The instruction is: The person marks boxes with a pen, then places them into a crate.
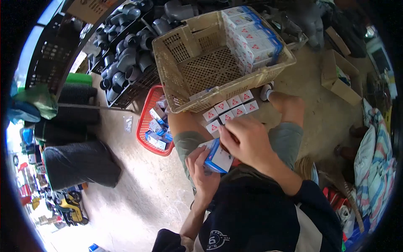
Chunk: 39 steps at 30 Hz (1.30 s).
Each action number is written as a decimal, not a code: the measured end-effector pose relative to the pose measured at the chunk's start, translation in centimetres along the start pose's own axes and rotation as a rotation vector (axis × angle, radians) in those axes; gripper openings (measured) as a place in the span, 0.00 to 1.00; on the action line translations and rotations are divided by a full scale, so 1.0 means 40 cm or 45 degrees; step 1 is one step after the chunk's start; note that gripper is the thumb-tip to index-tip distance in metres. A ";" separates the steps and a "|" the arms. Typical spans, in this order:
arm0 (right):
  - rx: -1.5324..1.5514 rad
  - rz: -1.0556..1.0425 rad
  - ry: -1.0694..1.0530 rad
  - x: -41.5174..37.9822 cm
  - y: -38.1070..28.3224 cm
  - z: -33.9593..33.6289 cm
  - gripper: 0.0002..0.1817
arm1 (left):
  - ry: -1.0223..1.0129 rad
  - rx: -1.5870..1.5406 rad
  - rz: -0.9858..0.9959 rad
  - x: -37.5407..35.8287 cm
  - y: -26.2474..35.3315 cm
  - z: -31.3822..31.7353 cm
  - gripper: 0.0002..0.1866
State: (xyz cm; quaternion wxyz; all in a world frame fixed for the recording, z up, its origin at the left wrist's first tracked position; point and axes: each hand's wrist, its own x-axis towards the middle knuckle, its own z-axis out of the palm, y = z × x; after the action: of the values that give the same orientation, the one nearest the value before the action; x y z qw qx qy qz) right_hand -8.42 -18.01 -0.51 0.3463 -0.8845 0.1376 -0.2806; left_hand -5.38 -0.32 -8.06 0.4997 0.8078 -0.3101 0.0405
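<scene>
The small box (222, 159) was white with bright blue edges and dark print on its broad face; it sat tilted above the person's lap. The left hand (202, 174) had its fingers closed around the box's side. The right hand (250, 138) was half curled over its upper end; whether it gripped anything could not be told. Beyond, white cartons (239, 110) with red triangles stood in rows on the bare floor (145, 201), before a brown crate (235, 90). A red basket (144, 124), grey pipe fittings (128, 61) and rolled mesh (79, 166) lay leftward.
</scene>
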 end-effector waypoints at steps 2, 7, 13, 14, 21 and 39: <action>-0.002 -0.042 -0.024 -0.024 -0.036 0.022 0.12 | -0.081 0.038 -0.056 0.007 0.012 -0.018 0.34; 0.147 0.044 -0.035 -0.032 -0.054 0.062 0.14 | -0.143 0.150 0.032 0.045 -0.014 -0.049 0.32; 0.457 0.668 -0.352 -0.029 0.194 0.033 0.16 | -0.271 -0.508 -0.489 0.053 -0.006 -0.144 0.40; 0.442 0.669 -0.466 -0.045 0.243 0.034 0.17 | -0.275 -0.690 -0.672 0.073 0.013 -0.156 0.41; 0.120 0.467 -1.054 -0.093 0.482 0.163 0.20 | -0.369 -0.787 -0.648 0.547 -0.056 -0.028 0.26; -0.112 0.373 -1.322 -0.034 0.563 0.279 0.22 | -1.159 1.036 0.303 0.952 -0.682 0.504 0.37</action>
State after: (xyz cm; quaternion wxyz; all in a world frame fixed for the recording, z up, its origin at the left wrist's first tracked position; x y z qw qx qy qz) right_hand -4.02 -27.71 -23.32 0.3669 -0.8920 0.0819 0.2509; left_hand 35.09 -26.23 -25.13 -0.0385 0.8297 -0.5397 -0.1376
